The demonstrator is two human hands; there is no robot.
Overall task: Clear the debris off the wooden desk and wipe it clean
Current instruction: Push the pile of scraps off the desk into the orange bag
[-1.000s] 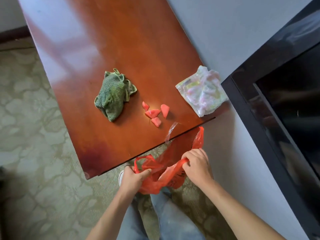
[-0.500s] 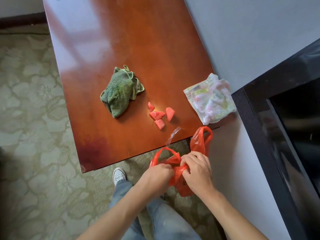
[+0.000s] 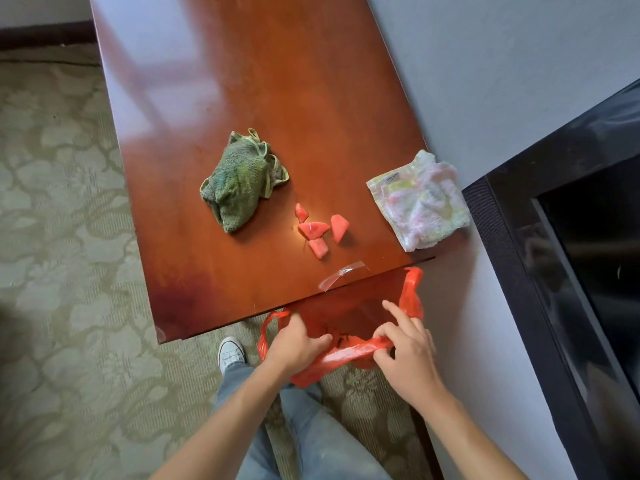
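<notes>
**Bag being opened below the desk's near edge**

Both hands are working a red bag [image 3: 341,355] just below the near edge of the desk [image 3: 242,81]. The left hand [image 3: 296,342] is gripping the bag's left rim, fingers curled round the plastic. The right hand [image 3: 403,351] is pinching the right rim between thumb and bent fingers, with the forefinger lifted off. The mouth between them is gaping towards the desk.

The debris is lying straight ahead of the hands, up on the desk: four red chunks [image 3: 318,230] clustered near the near edge, and a clear strip [image 3: 341,271] hanging over that edge, right above the bag. The strip's long axis is running roughly along the edge, tilted a little. The chunks are sitting about midway between the hands, so either could reach them; the right hand looks slightly nearer the strip.

A green rag [image 3: 239,187] is lying left of the chunks, apart from them. A pale cloth [image 3: 420,200] is resting at the near right corner, overhanging the right edge.
</notes>
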